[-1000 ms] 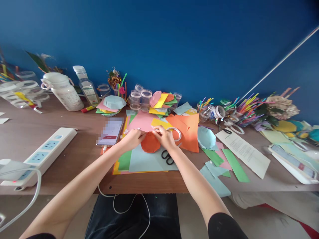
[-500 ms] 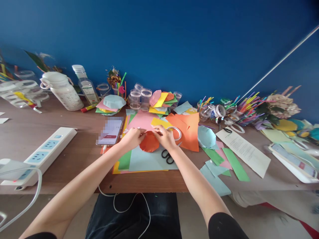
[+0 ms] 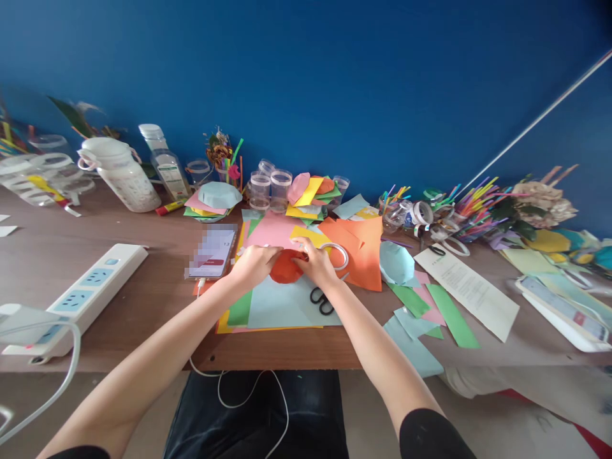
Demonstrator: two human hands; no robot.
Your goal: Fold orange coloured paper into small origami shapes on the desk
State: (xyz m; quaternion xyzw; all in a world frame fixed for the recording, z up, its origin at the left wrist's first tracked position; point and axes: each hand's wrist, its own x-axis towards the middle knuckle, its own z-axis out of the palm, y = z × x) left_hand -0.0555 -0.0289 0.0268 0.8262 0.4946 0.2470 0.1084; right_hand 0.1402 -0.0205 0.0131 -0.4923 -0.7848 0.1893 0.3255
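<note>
Head view: a rounded red-orange paper piece (image 3: 287, 266) is held between the left hand (image 3: 254, 266) and the right hand (image 3: 318, 264). The left hand is closed on the left side of the piece, and the right hand is closed on its upper right side, with the fingertips (image 3: 297, 243) pressed against the paper. Directly below the hands, a light blue paper sheet (image 3: 272, 306) is laid over other coloured sheets. Black-handled scissors (image 3: 321, 301) are placed on it, just below the right hand. A roll of clear tape (image 3: 337, 255) is seen just beyond the right hand, beside a large orange paper sheet (image 3: 363, 255). Farther right of that hand, a light blue paper bowl (image 3: 396, 263), green paper strips (image 3: 452, 317) and a printed sheet (image 3: 466, 293) are spread on the surface (image 3: 119, 223). Left of the left hand, a phone (image 3: 213, 252) with a pixelated screen is laid down, and a white power strip (image 3: 90, 299) is placed well beyond it. Clear plastic jars (image 3: 270, 191) are lined up beyond the hands.
</note>
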